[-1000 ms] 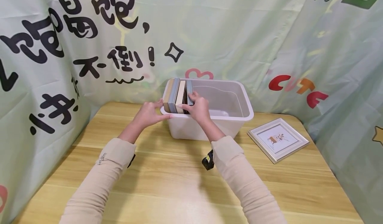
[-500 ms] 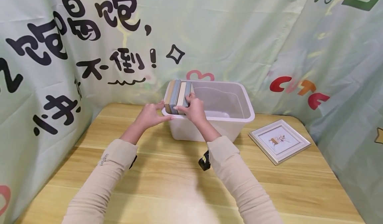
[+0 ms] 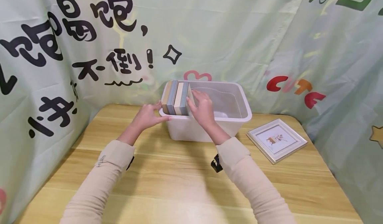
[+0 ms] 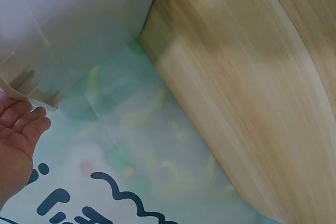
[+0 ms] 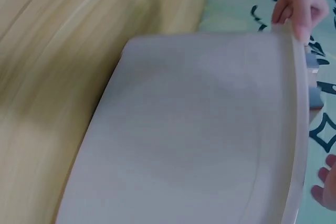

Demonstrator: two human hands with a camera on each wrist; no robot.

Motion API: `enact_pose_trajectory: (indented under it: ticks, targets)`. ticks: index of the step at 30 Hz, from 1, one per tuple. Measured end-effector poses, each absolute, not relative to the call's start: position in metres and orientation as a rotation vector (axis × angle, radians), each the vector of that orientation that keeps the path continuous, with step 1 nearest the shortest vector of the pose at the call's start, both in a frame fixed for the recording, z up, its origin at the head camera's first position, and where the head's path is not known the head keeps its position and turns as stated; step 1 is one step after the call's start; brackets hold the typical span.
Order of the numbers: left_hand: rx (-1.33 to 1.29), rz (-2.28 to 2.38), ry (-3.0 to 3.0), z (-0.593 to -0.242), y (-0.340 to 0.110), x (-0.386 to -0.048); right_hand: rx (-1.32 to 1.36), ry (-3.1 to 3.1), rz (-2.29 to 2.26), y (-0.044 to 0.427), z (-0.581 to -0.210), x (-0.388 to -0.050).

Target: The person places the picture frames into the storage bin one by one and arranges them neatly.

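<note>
Several frames or books with tan, blue and cream edges (image 3: 179, 97) stand upright side by side at the left end of a light grey bin (image 3: 206, 127). My left hand (image 3: 146, 116) grips the bin's left front corner, thumb along the front rim; the left wrist view shows its fingers (image 4: 21, 124) at the rim. Beside the row's right side is my right hand (image 3: 204, 109), inside the bin's opening, thumb and fingers extended and apart. In the right wrist view its fingertips (image 5: 323, 184) show at the right edge, off the rim.
A silver picture frame (image 3: 276, 141) with a small drawing lies flat on the wooden table (image 3: 179, 184), right of the bin. Behind the table hangs a pale green printed cloth (image 3: 233, 34). Black devices show at both wrists.
My right hand has let go of the row's right-hand pieces and moved slightly right. The right-hand blue piece now stands close against the cream one. My left hand stays at the corner.
</note>
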State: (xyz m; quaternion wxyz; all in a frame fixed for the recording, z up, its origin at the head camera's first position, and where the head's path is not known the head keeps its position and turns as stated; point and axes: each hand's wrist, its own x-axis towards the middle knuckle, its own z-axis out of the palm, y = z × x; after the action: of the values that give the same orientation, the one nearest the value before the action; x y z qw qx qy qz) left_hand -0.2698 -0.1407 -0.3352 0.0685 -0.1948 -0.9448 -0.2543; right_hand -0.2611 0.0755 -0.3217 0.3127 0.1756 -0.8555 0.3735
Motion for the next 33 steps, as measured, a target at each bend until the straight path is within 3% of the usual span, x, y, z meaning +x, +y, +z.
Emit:
enact_pose_trajectory:
  ticks: [18, 33]
  targets:
    - [-0.594, -0.723, -2.858, -0.334, -0.143, -0.268, 0.529, -2.284, 0.499, 0.154, -0.342, -0.249]
    - [-0.602, -0.701, -2.904, -0.332, -0.145, -0.271, 0.401, -2.484, 0.464, 0.192, -0.346, -0.235]
